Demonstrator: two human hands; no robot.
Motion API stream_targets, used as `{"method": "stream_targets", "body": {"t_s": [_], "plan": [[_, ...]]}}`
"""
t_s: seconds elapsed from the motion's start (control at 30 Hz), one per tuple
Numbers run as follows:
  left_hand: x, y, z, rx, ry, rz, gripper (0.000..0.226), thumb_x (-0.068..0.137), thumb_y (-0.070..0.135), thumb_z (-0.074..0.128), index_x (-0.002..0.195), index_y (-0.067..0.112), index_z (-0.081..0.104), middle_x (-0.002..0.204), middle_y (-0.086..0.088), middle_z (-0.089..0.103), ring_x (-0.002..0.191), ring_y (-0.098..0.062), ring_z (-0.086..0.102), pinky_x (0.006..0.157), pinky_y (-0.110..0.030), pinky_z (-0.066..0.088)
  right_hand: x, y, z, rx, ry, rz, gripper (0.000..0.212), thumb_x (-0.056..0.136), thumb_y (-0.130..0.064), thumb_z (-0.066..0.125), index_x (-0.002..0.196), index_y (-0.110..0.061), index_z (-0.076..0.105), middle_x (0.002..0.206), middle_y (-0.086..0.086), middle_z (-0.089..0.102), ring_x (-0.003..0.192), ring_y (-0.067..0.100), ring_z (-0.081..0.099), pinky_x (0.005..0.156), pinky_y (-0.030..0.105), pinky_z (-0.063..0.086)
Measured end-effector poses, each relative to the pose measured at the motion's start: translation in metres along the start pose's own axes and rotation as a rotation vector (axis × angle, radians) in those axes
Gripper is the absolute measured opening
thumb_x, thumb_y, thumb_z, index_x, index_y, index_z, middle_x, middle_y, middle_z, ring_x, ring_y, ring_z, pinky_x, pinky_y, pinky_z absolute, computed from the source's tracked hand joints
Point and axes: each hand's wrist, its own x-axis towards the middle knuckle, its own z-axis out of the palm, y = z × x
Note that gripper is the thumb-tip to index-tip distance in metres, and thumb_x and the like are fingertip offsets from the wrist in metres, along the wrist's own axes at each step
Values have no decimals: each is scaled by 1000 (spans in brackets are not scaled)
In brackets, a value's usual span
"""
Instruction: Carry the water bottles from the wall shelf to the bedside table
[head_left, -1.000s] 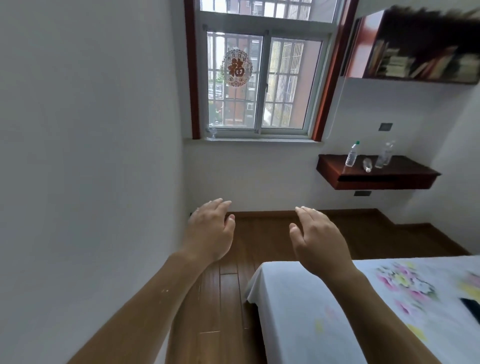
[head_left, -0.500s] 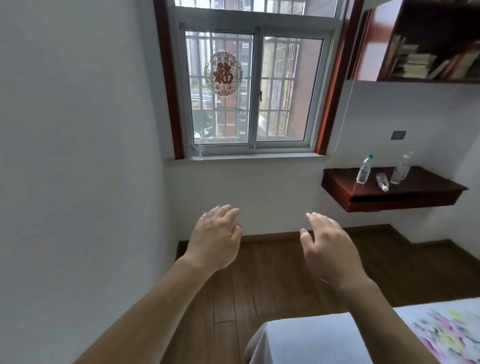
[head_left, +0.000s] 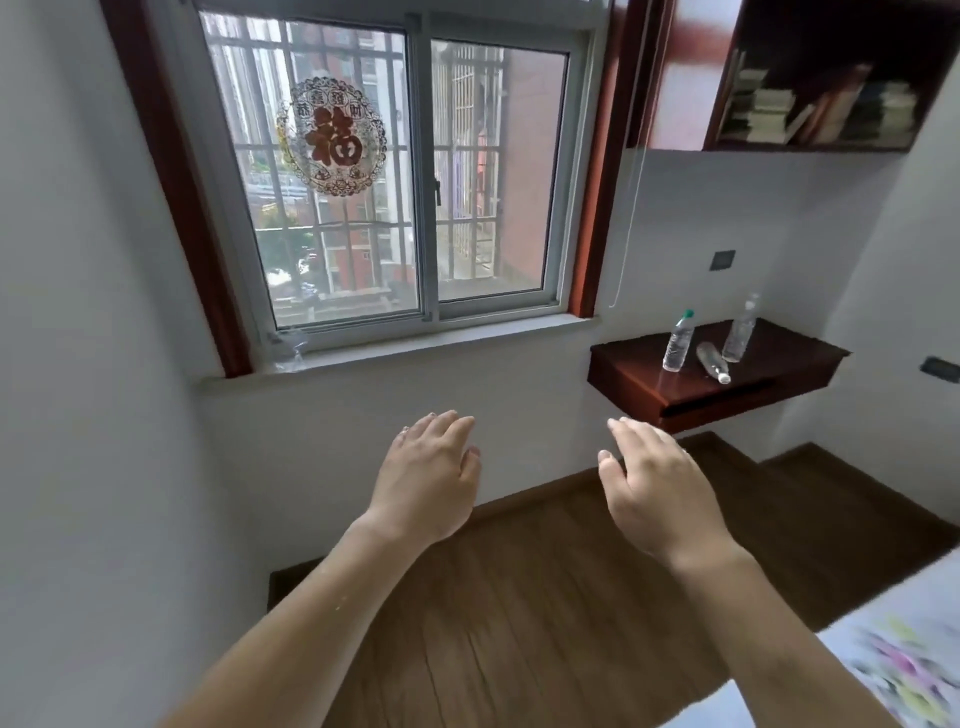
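A dark red wall shelf (head_left: 649, 379) hangs on the far wall at the right, below the window. On it stand two clear water bottles: one with a green cap (head_left: 678, 343) at the left and one (head_left: 740, 332) further back. A third bottle (head_left: 714, 362) lies on its side between them. My left hand (head_left: 426, 475) and my right hand (head_left: 657, 486) are held out in front of me, fingers apart, holding nothing. Both are well short of the shelf. No bedside table is in view.
A window (head_left: 400, 182) with a red paper ornament fills the far wall. A bookshelf (head_left: 810, 109) with books hangs at the upper right. The bed's white corner (head_left: 893, 660) shows at the bottom right, with wooden floor (head_left: 519, 597) between it and the left wall.
The view has moved forward toward the window and shelf. The bed has slid down out of the frame, and the bottles look larger. Both hands stay open in front.
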Motion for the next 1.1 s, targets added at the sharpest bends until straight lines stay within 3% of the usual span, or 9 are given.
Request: {"method": "stream_targets", "body": {"t_s": [0.33,0.83,1.1], "plan": [[182,31,74,-30,-101,305,47,106,38,31,151,27,40,158,7,39,149,-16,28,124,-36,20,91,89,18,-120,131,319,50,98,-35,39,141,-11,46,144,5,49,136,19,40,113,35,31],[422,136,184,-119,-168,517,48,106,39,32,152,25,40,158,4,38,149,-17,27,124,-36,21,250,243,15,-253,175,533,50,98,-34,41,143,-12,44,147,4,47,137,19,38,114,32,26],[550,207,270,-184,-166,691,44,104,34,37,144,21,51,148,3,52,140,-16,42,116,-32,31,333,335,24,-328,193,681,51,100,-36,34,147,-16,37,151,1,40,140,16,33,115,30,23]]}}
